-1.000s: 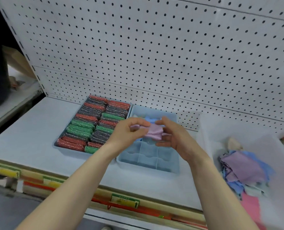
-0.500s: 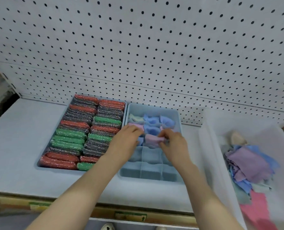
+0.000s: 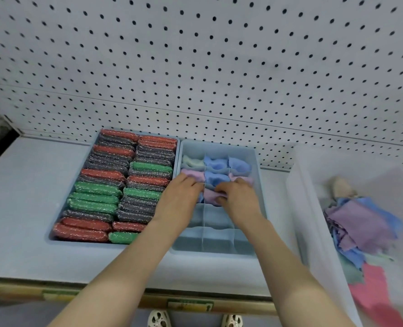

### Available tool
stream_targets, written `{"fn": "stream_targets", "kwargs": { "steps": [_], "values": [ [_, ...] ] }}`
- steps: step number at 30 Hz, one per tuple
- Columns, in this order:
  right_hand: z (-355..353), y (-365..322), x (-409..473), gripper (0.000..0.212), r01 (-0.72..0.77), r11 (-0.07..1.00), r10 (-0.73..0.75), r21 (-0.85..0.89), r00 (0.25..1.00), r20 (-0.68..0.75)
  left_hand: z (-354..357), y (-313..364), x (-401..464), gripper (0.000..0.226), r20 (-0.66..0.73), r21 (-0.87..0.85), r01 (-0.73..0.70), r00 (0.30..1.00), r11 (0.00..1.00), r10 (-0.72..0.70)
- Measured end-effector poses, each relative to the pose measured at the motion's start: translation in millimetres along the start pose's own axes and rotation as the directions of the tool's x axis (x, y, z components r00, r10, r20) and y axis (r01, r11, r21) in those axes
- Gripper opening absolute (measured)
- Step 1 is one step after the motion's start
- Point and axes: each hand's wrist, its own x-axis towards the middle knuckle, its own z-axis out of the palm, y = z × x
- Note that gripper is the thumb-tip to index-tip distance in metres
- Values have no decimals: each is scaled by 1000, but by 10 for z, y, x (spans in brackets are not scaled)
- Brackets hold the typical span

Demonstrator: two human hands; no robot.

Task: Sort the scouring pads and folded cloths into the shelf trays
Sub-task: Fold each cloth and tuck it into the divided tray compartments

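Note:
A folded purple cloth (image 3: pixel 210 196) sits in a middle compartment of the blue divided tray (image 3: pixel 257 185). My left hand (image 3: pixel 179 197) and my right hand (image 3: pixel 237 197) both press on it from either side, fingers curled over its edges. Folded blue, purple and pale cloths fill the tray's back two rows; its front rows hold nothing. Left of it, a blue tray (image 3: pixel 54 239) is packed with red, green and dark scouring pads (image 3: pixel 94 204) in two columns.
A translucent white bin (image 3: pixel 309 208) on the right holds a loose pile of purple, blue and pink cloths (image 3: pixel 360 227). A white pegboard (image 3: pixel 195 67) backs the shelf. The shelf's front edge carries price labels (image 3: pixel 188 305).
Both hands came down from above the tray with the purple cloth and now push it into a middle compartment. The camera view has moved closer and to the right.

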Motion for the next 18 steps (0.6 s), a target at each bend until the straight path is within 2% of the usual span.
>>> {"fn": "stream_targets", "kwargs": {
  "steps": [4, 7, 10, 13, 16, 18],
  "values": [
    [-42, 24, -47, 20, 10, 999, -11, 50, 1000, 27, -14, 9, 6, 32, -5, -12, 11, 1000, 1000, -11],
    [-229, 94, -169, 22, 38, 993, -36, 112, 999, -26, -90, 41, 27, 29, 24, -36, 37, 999, 999, -36],
    [-578, 308, -415, 20, 81, 973, -39, 216, 981, -192, -191, 120, 62, 29, 53, -100, 95, 995, 990, -90],
    [-937, 794, -711, 10, 107, 940, 39, 324, 909, -414, -292, 406, 124, 26, -15, -199, 95, 995, 975, -100],
    [-1070, 1462, -966, 12, -91, 942, 233, 322, 869, -436, -371, 879, 227, 22, -109, -313, 21, 992, 949, -58],
    [-1016, 1846, -1059, 20, -317, 928, 366, 197, 876, -313, -393, 1209, 310, 17, -165, -397, -43, 986, 917, -25]
  ]
}}
